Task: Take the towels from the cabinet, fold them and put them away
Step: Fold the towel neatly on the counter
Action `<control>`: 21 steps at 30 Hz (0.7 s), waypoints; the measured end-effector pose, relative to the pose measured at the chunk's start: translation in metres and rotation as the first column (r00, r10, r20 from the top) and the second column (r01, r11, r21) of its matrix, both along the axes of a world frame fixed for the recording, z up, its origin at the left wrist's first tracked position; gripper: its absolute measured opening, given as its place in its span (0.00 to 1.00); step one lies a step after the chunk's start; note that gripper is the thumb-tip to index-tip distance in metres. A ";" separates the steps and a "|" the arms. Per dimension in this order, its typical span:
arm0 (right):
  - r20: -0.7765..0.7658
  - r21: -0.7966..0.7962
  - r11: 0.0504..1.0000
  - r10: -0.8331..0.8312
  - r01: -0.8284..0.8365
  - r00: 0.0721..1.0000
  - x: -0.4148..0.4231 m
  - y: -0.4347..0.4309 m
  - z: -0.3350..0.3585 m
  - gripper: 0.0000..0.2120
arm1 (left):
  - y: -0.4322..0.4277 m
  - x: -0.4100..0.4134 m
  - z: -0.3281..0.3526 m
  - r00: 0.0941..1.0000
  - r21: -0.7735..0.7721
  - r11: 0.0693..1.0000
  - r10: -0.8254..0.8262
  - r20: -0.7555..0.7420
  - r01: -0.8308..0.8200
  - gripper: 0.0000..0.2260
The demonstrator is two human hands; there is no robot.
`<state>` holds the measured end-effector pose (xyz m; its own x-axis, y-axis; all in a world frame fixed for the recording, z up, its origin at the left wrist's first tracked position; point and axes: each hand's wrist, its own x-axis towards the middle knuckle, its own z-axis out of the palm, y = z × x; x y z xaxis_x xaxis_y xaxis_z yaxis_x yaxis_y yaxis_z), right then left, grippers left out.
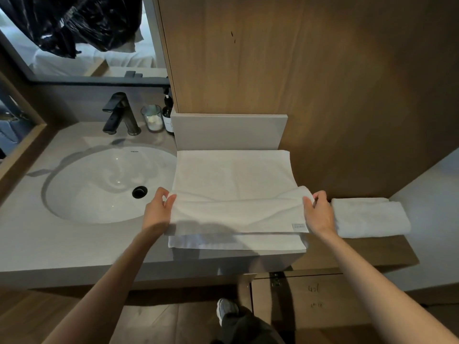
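White terry towel (233, 194), rectangular, pinched by both hands.

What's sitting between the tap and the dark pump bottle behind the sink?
A clear glass jar holding something white stands between the tap and the pump bottle, as the head view shows.

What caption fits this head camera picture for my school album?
Two hands, left and right, pinch a white towel mid-fold on the counter beside the sink.
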<state>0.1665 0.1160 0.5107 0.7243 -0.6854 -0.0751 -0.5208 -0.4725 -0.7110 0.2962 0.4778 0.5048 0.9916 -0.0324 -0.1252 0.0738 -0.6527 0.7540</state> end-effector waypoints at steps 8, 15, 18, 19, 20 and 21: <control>-0.135 -0.038 0.999 0.014 -0.019 0.991 -0.010 0.012 -0.038 0.08 | 0.000 -0.012 -0.023 0.991 0.162 0.981 -0.117 0.068 0.104 0.05; -0.277 -0.247 0.954 0.098 -0.170 0.956 -0.016 0.012 -0.050 0.06 | 0.008 -0.022 -0.038 0.952 0.358 0.904 -0.287 0.105 0.234 0.11; -0.311 -0.268 0.943 0.109 -0.197 0.944 -0.017 0.012 -0.049 0.06 | 0.006 -0.020 -0.041 0.950 0.437 0.868 -0.300 0.084 0.236 0.15; -0.325 -0.269 0.941 0.110 -0.204 0.939 -0.017 0.011 -0.049 0.07 | 0.005 -0.019 -0.041 0.955 0.451 0.863 -0.289 0.070 0.228 0.14; -0.336 -0.270 0.940 0.114 -0.211 0.935 -0.017 0.010 -0.050 0.07 | 0.004 -0.019 -0.041 0.960 0.469 0.857 -0.273 0.056 0.216 0.13; -0.339 -0.264 0.941 0.115 -0.212 0.934 -0.017 0.009 -0.050 0.07 | 0.003 -0.018 -0.040 0.968 0.472 0.861 -0.242 0.058 0.187 0.12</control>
<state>0.1495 0.1249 0.4610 0.7999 -0.5855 -0.1319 -0.5913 -0.7310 -0.3406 0.2779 0.4807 0.4648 0.9748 -0.2123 -0.0683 -0.1745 -0.9169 0.3590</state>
